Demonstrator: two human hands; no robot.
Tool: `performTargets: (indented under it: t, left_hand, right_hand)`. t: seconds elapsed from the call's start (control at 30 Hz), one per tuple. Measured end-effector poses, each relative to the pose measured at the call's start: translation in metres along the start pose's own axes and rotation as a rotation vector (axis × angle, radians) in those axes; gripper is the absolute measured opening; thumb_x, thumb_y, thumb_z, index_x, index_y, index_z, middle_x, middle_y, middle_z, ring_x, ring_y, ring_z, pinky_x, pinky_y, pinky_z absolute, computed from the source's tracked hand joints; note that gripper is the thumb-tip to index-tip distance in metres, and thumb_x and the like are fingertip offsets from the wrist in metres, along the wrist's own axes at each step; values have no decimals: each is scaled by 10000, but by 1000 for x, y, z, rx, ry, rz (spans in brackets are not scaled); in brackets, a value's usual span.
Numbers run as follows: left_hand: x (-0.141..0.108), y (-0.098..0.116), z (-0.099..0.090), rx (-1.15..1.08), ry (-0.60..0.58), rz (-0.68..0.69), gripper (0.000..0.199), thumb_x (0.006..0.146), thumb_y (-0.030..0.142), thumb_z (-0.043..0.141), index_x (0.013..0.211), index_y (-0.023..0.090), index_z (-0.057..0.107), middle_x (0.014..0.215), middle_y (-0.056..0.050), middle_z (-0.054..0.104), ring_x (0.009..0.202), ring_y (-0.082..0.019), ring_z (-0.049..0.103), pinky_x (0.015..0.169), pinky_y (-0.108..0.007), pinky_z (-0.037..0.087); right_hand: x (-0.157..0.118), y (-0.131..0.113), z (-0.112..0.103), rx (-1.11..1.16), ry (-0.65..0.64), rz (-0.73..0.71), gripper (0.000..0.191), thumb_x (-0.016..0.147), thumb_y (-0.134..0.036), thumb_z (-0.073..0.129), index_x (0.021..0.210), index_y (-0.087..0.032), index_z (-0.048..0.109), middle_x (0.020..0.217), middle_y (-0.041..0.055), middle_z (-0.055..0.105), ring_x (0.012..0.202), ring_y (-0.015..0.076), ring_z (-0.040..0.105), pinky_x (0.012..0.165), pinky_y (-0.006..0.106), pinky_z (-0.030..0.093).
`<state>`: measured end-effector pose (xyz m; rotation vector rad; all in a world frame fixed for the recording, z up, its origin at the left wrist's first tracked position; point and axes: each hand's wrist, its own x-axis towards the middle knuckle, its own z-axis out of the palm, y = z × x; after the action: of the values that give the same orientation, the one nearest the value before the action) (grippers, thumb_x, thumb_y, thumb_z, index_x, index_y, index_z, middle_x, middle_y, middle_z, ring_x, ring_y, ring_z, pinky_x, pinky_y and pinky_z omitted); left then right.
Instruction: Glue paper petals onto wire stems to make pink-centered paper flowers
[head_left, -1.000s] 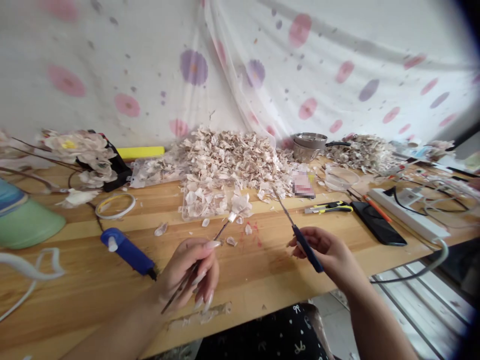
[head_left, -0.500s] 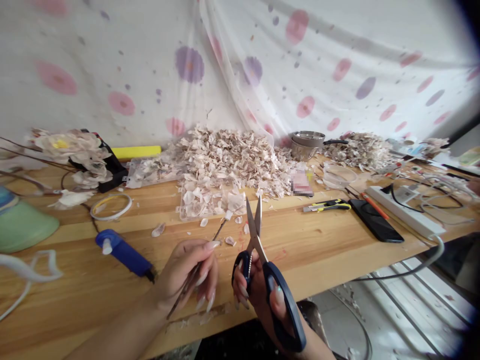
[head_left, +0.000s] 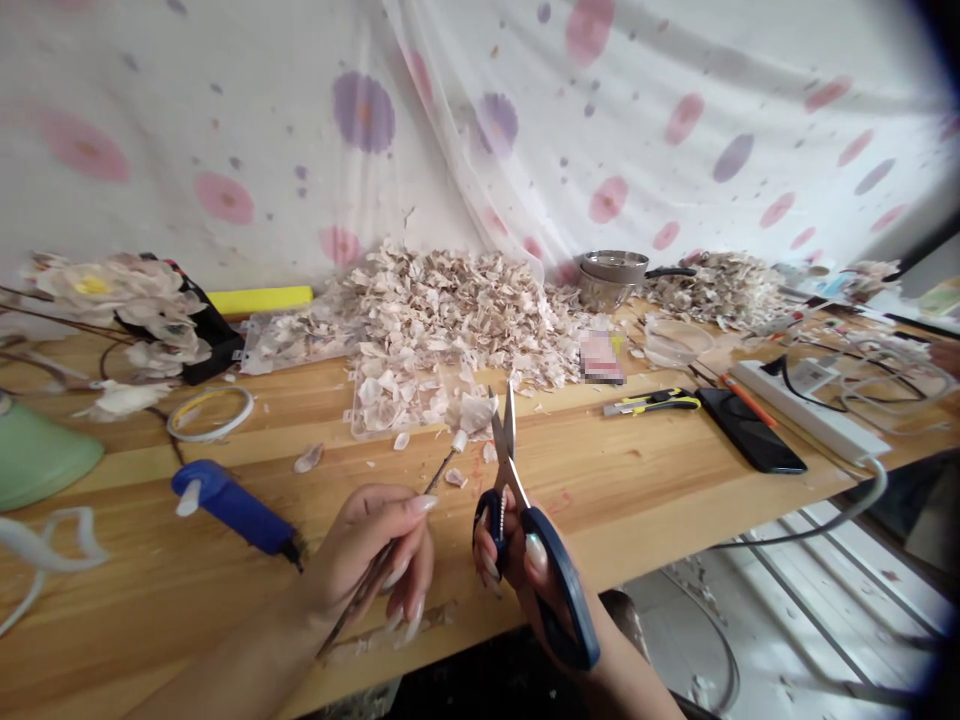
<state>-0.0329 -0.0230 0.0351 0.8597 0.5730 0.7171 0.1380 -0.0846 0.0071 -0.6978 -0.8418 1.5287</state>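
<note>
My left hand (head_left: 386,560) pinches a thin brown stem (head_left: 442,474) with a small white tip at its upper end. Pale petals (head_left: 474,412) sit just behind that tip; whether they are joined to it I cannot tell. In my right hand (head_left: 517,560) are dark blue-handled scissors (head_left: 561,590), fingers through the loops, blades slightly apart and pointing up. The blades stand just right of the stem's tip, close to the petals. Beyond them lies a clear plastic tray (head_left: 358,425) holding loose whitish petals.
A big heap of dried petals (head_left: 450,300) fills the back. To the left are a blue bottle-shaped tool (head_left: 240,508), a tape roll (head_left: 211,413) and fabric flowers (head_left: 97,285). On the right lie a utility knife (head_left: 652,402), a black phone (head_left: 750,430) and a power strip (head_left: 814,408).
The scissor blades have closed partway, and their tips are nearer the petals at the stem's tip. The left hand still holds the stem. The whole view has shifted slightly.
</note>
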Motion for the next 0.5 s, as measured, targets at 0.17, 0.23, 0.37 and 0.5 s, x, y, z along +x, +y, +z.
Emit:
performTargets:
  t: [0.17,0.23,0.37,0.5]
  left_hand:
    - [-1,-3,-2,16,-70,-14,547,796,449,710,410,155,458,335,-56,578,237,-75,427,283,-142,224]
    - [-1,-4,-2,14,-87,-17,548,815,438,687,410,157,447,334,-56,574,230,-71,411,275,-145,202]
    - [-1,-4,-1,31,-102,-30,550,827,420,667,405,160,427,321,-47,550,229,-64,390,281,-147,190]
    - [-1,-3,0,47,-110,-53,569,823,447,667,400,160,417,310,-39,525,230,-62,391,285,-146,188]
  right_hand:
    - [5,2,-5,-33,21,-45,475,709,-558,780,897,-242,479,741,-7,493,621,129,408,561,259,330]
    - [6,2,-6,-68,34,-49,480,713,-574,772,895,-237,483,730,-11,489,610,123,402,557,254,337]
    - [8,7,-10,-100,79,-43,486,704,-587,775,876,-227,496,726,-15,495,594,113,400,546,249,337]
    - [9,16,-15,-51,100,-60,485,698,-571,789,881,-225,502,695,-34,480,543,93,372,506,236,310]
